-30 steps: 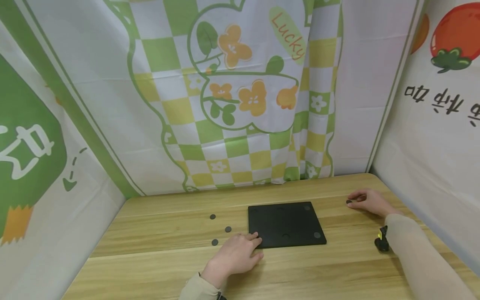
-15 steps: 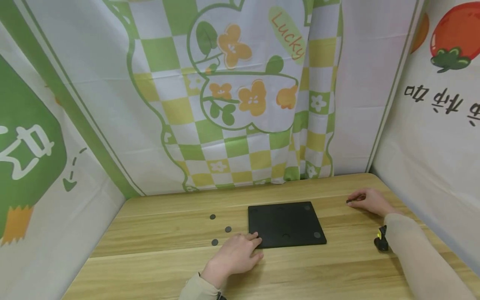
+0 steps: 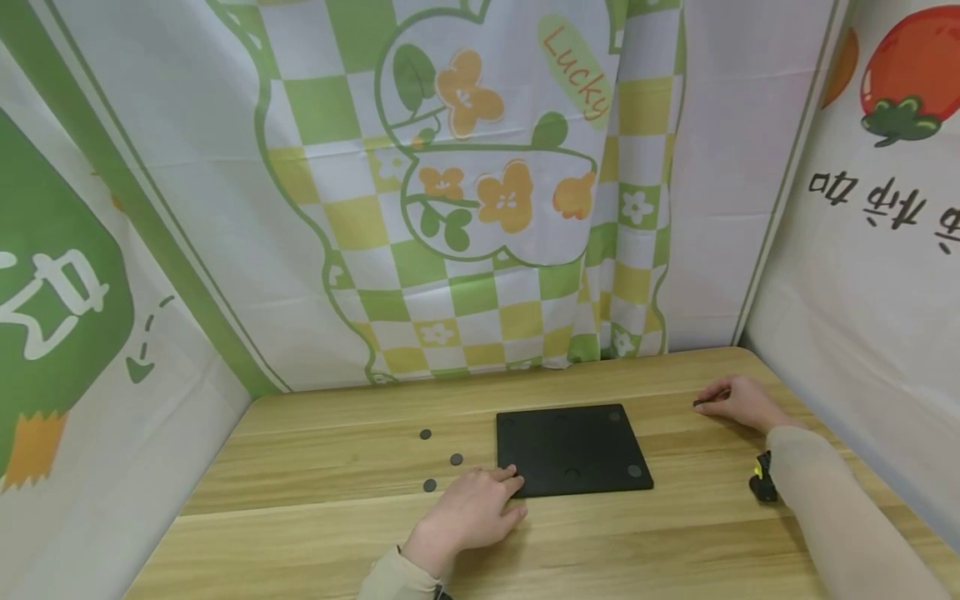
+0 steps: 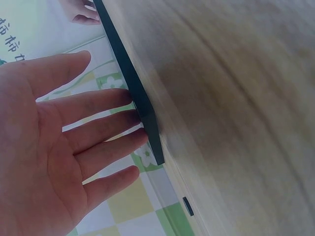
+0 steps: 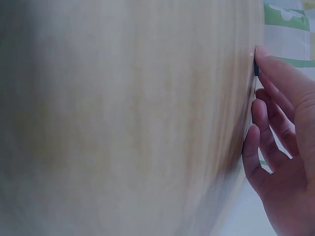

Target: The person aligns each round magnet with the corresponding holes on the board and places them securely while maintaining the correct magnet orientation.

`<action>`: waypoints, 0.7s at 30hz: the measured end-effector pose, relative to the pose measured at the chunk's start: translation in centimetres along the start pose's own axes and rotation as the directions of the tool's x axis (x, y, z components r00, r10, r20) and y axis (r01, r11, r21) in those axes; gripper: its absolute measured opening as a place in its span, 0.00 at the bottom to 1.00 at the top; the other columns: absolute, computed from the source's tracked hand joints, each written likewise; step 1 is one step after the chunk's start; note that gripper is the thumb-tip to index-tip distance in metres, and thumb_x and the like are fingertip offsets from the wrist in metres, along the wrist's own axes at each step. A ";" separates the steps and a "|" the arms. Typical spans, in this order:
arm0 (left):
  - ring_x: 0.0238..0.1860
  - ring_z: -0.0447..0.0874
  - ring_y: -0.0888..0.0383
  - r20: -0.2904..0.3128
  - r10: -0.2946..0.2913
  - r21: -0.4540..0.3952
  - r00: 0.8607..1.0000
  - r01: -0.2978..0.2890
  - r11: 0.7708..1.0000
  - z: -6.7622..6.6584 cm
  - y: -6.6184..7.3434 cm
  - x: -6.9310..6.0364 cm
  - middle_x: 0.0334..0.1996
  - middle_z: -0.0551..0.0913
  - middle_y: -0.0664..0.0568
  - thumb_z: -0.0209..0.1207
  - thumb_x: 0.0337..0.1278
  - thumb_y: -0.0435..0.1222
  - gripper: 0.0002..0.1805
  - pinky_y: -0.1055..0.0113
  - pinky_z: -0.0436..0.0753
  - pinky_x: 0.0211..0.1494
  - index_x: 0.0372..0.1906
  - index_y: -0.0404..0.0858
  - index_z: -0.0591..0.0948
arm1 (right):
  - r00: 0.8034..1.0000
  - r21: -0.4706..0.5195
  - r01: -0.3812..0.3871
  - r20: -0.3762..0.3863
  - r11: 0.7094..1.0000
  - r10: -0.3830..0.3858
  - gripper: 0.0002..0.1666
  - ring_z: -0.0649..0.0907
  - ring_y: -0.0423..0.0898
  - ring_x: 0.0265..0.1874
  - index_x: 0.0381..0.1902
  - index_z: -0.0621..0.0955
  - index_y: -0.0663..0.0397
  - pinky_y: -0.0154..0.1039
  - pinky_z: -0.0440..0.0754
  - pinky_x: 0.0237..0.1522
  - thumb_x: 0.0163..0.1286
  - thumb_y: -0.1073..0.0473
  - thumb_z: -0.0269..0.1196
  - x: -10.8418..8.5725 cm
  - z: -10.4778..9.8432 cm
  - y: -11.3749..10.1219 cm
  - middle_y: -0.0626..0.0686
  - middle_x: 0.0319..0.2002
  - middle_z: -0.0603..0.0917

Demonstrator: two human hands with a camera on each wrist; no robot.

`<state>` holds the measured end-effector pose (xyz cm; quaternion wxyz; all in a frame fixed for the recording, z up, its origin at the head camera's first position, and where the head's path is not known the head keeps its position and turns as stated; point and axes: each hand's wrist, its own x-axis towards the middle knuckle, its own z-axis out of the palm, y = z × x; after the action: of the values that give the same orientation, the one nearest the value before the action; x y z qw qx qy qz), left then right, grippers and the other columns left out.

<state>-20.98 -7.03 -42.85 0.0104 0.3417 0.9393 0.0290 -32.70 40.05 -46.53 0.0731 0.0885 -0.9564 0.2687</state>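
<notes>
A thin black rectangular board point(image 3: 562, 450) lies flat on the wooden table. My left hand point(image 3: 472, 510) rests its fingertips on the board's near left corner; in the left wrist view its fingers point(image 4: 106, 125) are fairly straight, with the tips at the board's edge. Off to the right of the board, my right hand point(image 3: 741, 403) pinches a small dark round disc point(image 3: 698, 403) between thumb and finger at table level. In the right wrist view that disc point(image 5: 256, 69) shows only as a thin dark edge, mostly covered by the fingertips.
Left of the board lie three similar discs, at the back point(image 3: 425, 434), in the middle point(image 3: 457, 459) and nearer point(image 3: 430, 485). Two greyer discs sit at the board's right corners, one near point(image 3: 634, 471), one far point(image 3: 615, 417). Printed cloth walls point(image 3: 487, 317) enclose the table.
The right fingertips have shifted slightly over the disc, so less of its face shows than a second ago. My left hand and the board have stayed in place.
</notes>
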 end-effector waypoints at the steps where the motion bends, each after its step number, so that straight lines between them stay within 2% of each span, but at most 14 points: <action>1: 0.60 0.77 0.54 0.000 -0.001 -0.001 1.000 0.001 1.000 0.0 0.0 0.0 0.61 0.77 0.49 0.51 0.65 0.51 0.24 0.55 0.75 0.63 0.59 0.43 0.78 | 1.000 0.000 -0.003 0.000 1.000 0.003 0.17 0.82 0.44 0.33 0.35 0.87 0.55 0.41 0.80 0.37 0.55 0.48 0.71 0.0 0.0 0.0 0.56 0.36 0.87; 21: 0.59 0.77 0.55 -0.005 0.001 0.001 1.000 -0.001 1.000 0.0 0.0 0.1 0.61 0.77 0.49 0.52 0.65 0.52 0.25 0.56 0.75 0.63 0.59 0.43 0.78 | 0.999 -0.006 -0.031 0.011 0.999 0.031 0.15 0.81 0.43 0.32 0.33 0.86 0.56 0.41 0.79 0.36 0.56 0.50 0.70 0.3 -0.1 0.0 0.55 0.34 0.86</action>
<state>-21.05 -7.01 -42.83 0.0080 0.3422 0.9391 0.0295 -33.00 40.07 -46.43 0.0638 0.0748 -0.9588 0.2666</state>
